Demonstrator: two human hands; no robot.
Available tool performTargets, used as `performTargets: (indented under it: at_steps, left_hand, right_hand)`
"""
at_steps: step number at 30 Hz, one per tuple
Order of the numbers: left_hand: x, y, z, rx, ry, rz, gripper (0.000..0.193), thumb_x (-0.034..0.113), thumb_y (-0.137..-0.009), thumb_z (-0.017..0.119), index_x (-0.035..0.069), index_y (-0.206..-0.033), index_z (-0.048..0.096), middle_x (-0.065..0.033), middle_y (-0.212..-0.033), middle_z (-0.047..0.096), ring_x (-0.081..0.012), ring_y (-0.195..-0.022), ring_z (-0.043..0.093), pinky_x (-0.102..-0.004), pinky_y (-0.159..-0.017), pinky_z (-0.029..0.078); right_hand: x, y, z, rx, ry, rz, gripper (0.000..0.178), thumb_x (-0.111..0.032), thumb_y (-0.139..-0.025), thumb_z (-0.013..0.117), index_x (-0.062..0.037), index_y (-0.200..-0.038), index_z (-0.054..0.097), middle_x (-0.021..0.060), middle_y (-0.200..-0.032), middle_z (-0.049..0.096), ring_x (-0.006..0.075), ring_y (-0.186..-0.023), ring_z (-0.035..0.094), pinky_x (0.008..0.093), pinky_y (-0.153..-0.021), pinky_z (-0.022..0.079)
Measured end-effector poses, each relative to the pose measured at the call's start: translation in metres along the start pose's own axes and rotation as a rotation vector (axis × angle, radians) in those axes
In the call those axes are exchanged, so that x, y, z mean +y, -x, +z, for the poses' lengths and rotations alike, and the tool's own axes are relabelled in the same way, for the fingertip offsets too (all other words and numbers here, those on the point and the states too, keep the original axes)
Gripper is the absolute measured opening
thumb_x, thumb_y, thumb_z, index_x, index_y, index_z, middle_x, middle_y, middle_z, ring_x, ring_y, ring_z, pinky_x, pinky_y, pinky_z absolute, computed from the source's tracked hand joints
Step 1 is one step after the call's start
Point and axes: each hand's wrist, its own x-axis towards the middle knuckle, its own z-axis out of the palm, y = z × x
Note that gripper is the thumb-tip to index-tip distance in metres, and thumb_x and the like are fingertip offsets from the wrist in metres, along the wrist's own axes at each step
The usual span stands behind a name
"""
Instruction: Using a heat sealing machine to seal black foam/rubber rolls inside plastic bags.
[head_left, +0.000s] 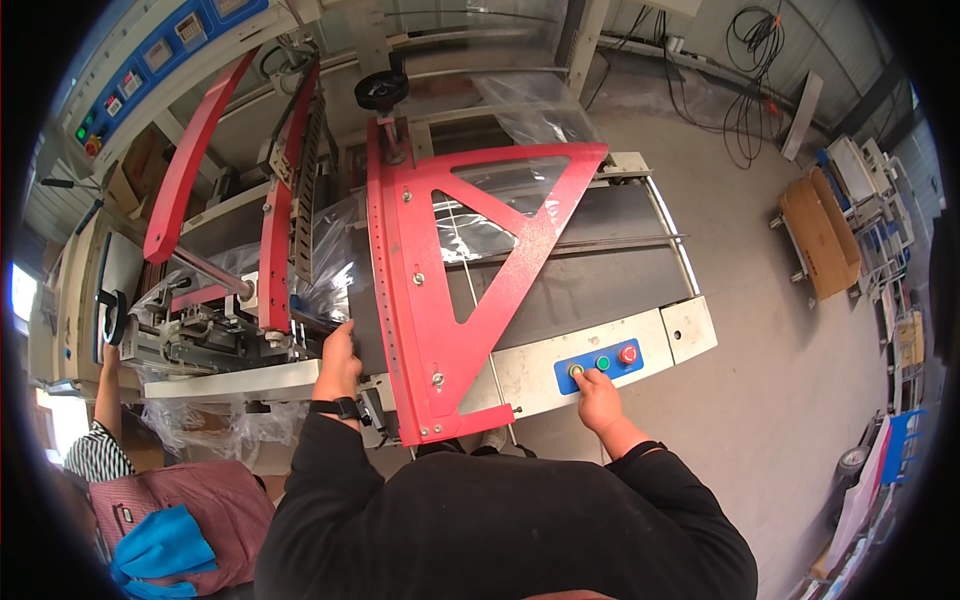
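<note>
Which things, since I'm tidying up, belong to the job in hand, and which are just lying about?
In the job, apparently:
right hand, at the button panel
left hand, by the film
red frame

Apparently just lying about:
brown box
hanging cables

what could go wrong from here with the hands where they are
The right hand is at the blue control panel while the left hand is close to clear film; if anything there moved, that hand might get pinched. A co-worker's hand is at a black handwheel, so a sudden start might catch them unawares. Loose film hanging below the pale rail could perhaps snag.
</note>
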Motion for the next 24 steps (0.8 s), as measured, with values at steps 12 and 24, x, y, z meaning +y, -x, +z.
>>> performTargets:
  at_steps: [12, 24]
  left_hand:
    - [0.012, 0.007, -0.005, -0.222, -0.171, 0.009, 0.029, 0.021, -0.087, 0.055, -0.001, -0.106, 0.058, -0.0104, -0.105, 0.060, -0.0228, -0.094, 0.056, -0.0363, -0.085, 0.044]
    - [0.031, 0.035, -0.040, -0.355, -0.416, -0.124, 0.026, 0.031, -0.080, 0.064, 0.013, -0.099, 0.061, 0.0012, -0.094, 0.061, -0.0126, -0.084, 0.051, -0.0289, -0.074, 0.034]
  right_hand:
    - [0.000, 0.000, -0.004, -0.035, -0.029, -0.032, 0.037, 0.004, -0.070, 0.050, -0.0002, -0.105, 0.060, 0.0119, -0.083, 0.054, 0.0314, -0.077, 0.053, 0.0384, -0.068, 0.045]
    - [0.002, 0.005, -0.004, -0.036, -0.038, -0.039, 0.039, 0.003, -0.070, 0.050, 0.0003, -0.108, 0.059, 0.0132, -0.085, 0.054, 0.0322, -0.079, 0.053, 0.0389, -0.071, 0.045]
